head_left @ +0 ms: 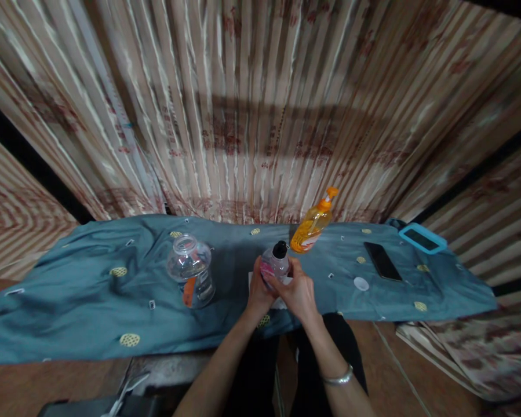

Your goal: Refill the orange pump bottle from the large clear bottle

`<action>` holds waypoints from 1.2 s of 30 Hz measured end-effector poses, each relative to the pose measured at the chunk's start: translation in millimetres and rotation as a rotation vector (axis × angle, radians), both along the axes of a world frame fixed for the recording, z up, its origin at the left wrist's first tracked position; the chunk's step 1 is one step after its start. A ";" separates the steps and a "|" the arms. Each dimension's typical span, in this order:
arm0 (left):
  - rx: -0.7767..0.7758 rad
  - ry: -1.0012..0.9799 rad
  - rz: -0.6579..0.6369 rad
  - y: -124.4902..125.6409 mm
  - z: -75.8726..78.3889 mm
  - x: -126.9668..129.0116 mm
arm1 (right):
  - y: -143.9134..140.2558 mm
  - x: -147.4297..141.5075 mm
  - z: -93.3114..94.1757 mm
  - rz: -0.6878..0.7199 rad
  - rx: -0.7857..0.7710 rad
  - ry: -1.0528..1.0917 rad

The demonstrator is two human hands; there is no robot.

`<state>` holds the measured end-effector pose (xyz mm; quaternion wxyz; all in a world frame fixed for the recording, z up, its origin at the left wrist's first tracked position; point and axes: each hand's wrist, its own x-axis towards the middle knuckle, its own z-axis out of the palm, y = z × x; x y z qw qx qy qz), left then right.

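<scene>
Between my two hands is a clear plastic bottle (280, 265) with a black top and a pink label. My left hand (259, 288) wraps its left side. My right hand (298, 289) grips it from the right, the thumb reaching across the front. Under the hands a white sheet or cloth (279, 304) shows in part on the blue-green cloth. Just beyond, to the right, stands a pump bottle (311, 228) of orange liquid with an orange pump head. A large clear plastic jar (191, 272) without a lid stands to the left.
The blue-green patterned cloth (86, 313) covers a narrow surface. On its right lie a round white lid-like disc (361, 284), a dark phone (382, 261) and a light-blue framed object (422, 238). Striped curtains (251, 116) hang close behind. A dark box with a white cable (125, 391) sits low at the left.
</scene>
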<state>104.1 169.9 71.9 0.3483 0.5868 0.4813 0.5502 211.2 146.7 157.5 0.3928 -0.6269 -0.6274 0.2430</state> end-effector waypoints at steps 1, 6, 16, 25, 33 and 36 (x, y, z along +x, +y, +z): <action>-0.016 -0.001 0.005 2.4 1.8 3.5 | -0.8 1.3 2.8 0.003 0.008 0.008; -0.096 0.015 0.041 0.9 4.4 3.9 | 7.1 2.4 26.8 -0.042 0.211 0.093; -0.160 0.044 0.038 1.3 -4.2 2.5 | 31.7 -6.0 33.4 0.043 0.218 0.154; -0.125 0.019 0.083 2.2 -4.0 2.9 | 46.6 41.2 11.3 0.272 0.093 0.451; -0.158 0.012 0.081 -0.8 0.1 3.3 | 41.0 13.2 24.7 0.191 0.145 0.315; -0.159 0.023 0.082 -0.2 0.7 3.2 | 43.3 21.8 18.6 0.167 0.158 0.326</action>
